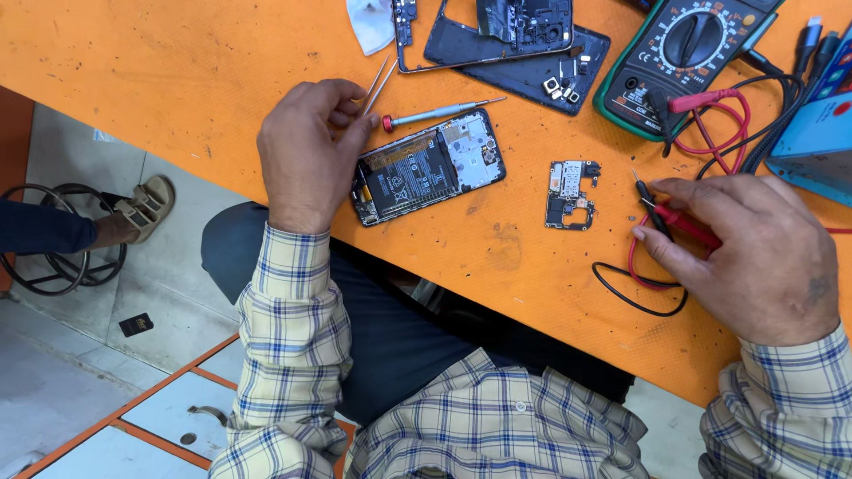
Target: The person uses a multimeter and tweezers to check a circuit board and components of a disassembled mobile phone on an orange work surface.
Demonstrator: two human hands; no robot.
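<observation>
Left hand [306,151] rests curled on the orange table [160,80] near its front edge, fingers loosely bent around thin tweezers [380,82], touching the end of an opened phone [429,167] lying just to its right. Right hand [754,257], toward the table's right edge, pinches red and black test probes [661,215], tips pointing at a small circuit board [571,193] between phone and hand.

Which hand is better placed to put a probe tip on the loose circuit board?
Right, most likely. The right hand already grips the red and black probes, tips pointing toward the loose circuit board beside it. The left hand rests at the opened phone, holding tweezers, farther off.
</observation>
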